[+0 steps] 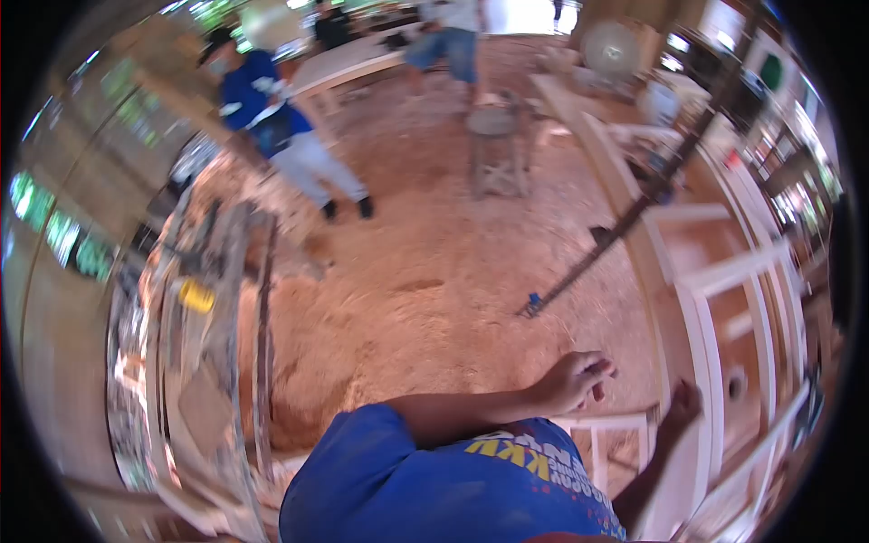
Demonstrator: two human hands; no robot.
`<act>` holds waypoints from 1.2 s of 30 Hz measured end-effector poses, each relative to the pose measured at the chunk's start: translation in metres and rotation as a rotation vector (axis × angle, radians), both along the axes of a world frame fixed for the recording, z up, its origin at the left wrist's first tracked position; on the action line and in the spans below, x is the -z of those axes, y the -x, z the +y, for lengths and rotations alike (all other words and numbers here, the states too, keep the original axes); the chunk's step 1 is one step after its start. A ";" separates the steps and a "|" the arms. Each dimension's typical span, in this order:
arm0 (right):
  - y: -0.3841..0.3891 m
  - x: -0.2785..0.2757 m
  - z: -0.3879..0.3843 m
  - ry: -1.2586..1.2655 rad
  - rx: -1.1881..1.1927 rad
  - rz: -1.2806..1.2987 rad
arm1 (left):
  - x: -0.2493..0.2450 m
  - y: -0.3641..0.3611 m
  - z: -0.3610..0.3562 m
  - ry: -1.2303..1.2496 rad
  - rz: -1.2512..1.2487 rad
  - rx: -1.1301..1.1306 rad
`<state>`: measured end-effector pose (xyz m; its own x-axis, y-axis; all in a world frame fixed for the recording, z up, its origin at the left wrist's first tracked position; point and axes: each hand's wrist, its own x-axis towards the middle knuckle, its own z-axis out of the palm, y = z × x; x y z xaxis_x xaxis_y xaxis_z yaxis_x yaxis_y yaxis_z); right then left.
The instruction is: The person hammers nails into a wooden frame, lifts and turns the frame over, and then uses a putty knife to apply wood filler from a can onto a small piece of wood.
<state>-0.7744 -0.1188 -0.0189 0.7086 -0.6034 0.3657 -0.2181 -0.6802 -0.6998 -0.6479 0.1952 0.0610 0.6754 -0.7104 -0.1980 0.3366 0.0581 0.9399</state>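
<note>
In the head view, the person in the blue shirt (pixel 425 484) stretches both arms forward. The left hand (pixel 577 382) is above the reddish floor (pixel 407 317), its fingers half bent and released. The right hand (pixel 684 404) is beside the left edge of a large white-edged wooden frame (pixel 709 376); it is blurred, so I cannot tell if it touches this edge or is clenched. The large frame extends along the right side of the floor. A smaller frame (pixel 620 423) shows partly between the forearms. Beyond the left hand, a dark pole (pixel 634 213) slants down to the floor. Farther away stand a stool (pixel 494 124) and, near the left corner of the back table (pixel 348 68), a co-worker (pixel 262 100) in blue.
</note>
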 end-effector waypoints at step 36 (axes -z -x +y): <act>-0.044 -0.069 0.007 0.292 0.350 0.204 | 0.048 -0.102 -0.112 -0.048 -0.062 0.326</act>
<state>-0.7302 -0.1120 0.0501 0.5568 -0.7108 0.4299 -0.5807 -0.7031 -0.4105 -0.5456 0.0836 0.0134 0.4254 -0.8821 -0.2023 0.2724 -0.0884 0.9581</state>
